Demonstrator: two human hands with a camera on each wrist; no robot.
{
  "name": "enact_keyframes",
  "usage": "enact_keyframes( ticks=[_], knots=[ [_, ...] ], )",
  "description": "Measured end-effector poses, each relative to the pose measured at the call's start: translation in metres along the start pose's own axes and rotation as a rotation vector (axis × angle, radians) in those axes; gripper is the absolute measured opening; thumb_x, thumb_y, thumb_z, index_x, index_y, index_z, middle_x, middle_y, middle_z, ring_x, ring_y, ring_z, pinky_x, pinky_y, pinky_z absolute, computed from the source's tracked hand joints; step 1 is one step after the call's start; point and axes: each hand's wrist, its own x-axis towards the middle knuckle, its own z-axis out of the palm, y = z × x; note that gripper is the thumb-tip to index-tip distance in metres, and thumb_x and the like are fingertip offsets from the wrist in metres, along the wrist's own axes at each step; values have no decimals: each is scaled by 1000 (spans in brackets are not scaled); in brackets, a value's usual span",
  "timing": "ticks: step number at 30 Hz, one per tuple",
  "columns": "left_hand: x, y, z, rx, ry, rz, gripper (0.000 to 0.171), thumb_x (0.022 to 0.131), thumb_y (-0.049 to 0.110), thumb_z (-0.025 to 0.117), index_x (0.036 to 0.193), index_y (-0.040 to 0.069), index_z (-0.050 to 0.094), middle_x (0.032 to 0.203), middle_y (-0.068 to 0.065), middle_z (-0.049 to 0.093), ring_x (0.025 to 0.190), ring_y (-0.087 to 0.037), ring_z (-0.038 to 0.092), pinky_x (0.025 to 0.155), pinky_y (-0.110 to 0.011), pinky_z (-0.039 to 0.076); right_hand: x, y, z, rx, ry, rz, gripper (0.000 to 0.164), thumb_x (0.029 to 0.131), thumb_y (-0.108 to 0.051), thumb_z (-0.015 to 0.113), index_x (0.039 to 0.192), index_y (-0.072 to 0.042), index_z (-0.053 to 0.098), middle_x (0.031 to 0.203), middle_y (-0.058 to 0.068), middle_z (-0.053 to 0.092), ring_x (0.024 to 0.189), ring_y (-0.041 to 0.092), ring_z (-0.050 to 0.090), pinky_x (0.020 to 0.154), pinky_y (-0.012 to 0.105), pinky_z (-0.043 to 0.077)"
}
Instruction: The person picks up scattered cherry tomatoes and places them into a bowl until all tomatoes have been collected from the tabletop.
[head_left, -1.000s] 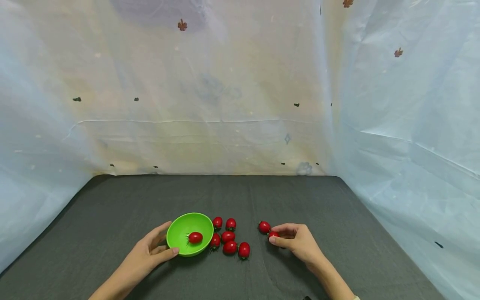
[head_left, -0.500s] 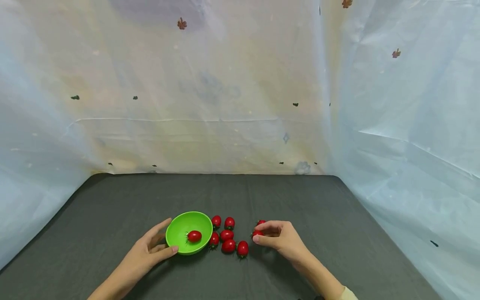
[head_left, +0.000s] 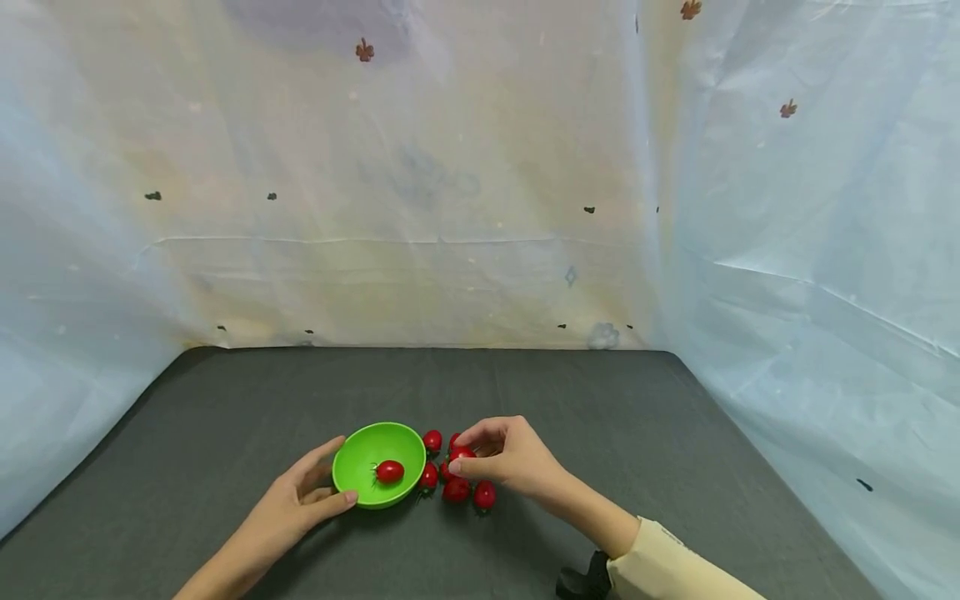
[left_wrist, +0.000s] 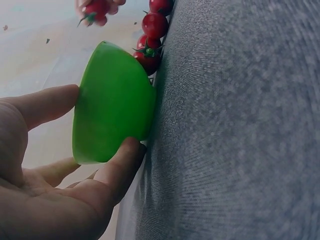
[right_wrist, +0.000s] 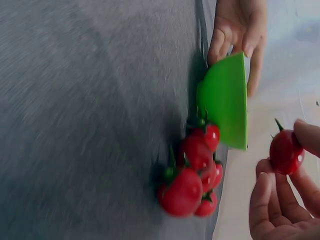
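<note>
My left hand (head_left: 300,500) holds the side of a green bowl (head_left: 367,450), thumb at the near side and fingers at the far left. One cherry tomato (head_left: 389,472) lies inside the bowl. Between thumb and fingertips, my right hand (head_left: 517,458) pinches another cherry tomato (right_wrist: 286,152), its green stem showing in the right wrist view. That hand is above the loose cherry tomatoes (head_left: 456,489) clustered at the bowl's right, partly covering them in the head view. From the left wrist, the bowl (left_wrist: 115,105) stands upright on the cloth.
A dark grey cloth (head_left: 262,400) covers the table. Pale plastic sheeting (head_left: 420,167) hangs behind it and along the right side (head_left: 847,292). Near the right sleeve (head_left: 667,562), a black object (head_left: 585,577) shows at the wrist.
My right hand has lifted the pinched cherry tomato from the right side and moved it left, over the cluster. My left hand and the bowl have stayed in place.
</note>
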Motion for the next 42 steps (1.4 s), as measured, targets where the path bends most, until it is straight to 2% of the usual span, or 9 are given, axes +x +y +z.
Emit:
enact_keyframes(
  ticks=[7,18,24,31,38,42],
  knots=[
    [1,-3,0,-5,6,-2,81,90,28,74,155,17,27,143,-25,44,108,-27,62,87,-44,51,13,-4,22,46,18,-44,20,84,-20,81,101,-10,75,90,6,72,78,21,66,71,40,55],
    [2,-2,0,8,8,-10,81,90,30,75,154,17,27,142,-24,45,109,-27,62,86,-44,51,24,-9,38,16,12,-92,19,84,-20,82,99,-12,75,88,2,72,77,19,66,65,32,54],
    [2,-1,1,5,15,-7,81,89,29,76,154,17,28,141,-24,46,109,-27,62,85,-43,52,27,-11,43,2,11,-103,20,84,-15,81,101,-9,74,87,3,71,78,22,65,67,27,53],
    [3,-4,2,-15,2,5,80,90,27,75,154,18,29,143,-24,45,109,-27,62,87,-43,51,23,-26,46,-29,9,-94,22,84,-8,80,103,0,72,89,7,70,81,28,63,68,28,51],
    [3,-4,2,-21,8,12,79,89,27,76,154,19,30,141,-23,46,108,-26,63,87,-44,51,32,-7,48,-41,-8,-92,24,82,-13,83,104,-8,74,88,1,70,81,20,64,69,28,52],
    [1,-4,1,-23,16,10,79,89,27,76,153,20,30,142,-23,45,108,-26,63,87,-43,51,37,-1,52,-27,-34,-91,26,81,-13,84,104,-9,74,87,1,71,80,20,64,66,28,52]
  ],
)
